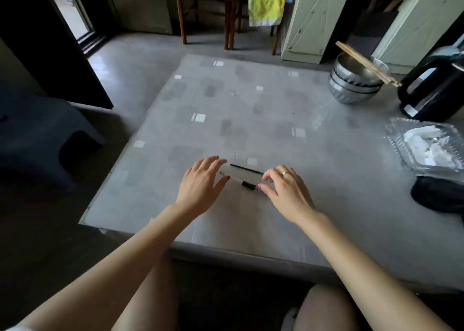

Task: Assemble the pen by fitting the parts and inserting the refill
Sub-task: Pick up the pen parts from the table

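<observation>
A thin black refill point(246, 169) lies flat on the grey table point(251, 110), between my two hands. Just nearer to me lies a clear pen barrel point(234, 178) with a black grip piece point(249, 185) at its right end. My left hand point(202, 184) hovers at the barrel's left end, fingers spread, holding nothing. My right hand point(283, 189), with a ring, has its fingertips right at the black grip piece and the refill's right end; its fingers are apart and nothing is lifted.
Stacked steel bowls point(356, 84) with chopsticks across them stand at the back right, beside a black kettle point(434, 87). A clear plastic tray point(426, 145) with white pieces and a black cloth point(439, 195) sit at the right edge. Chairs stand beyond the table.
</observation>
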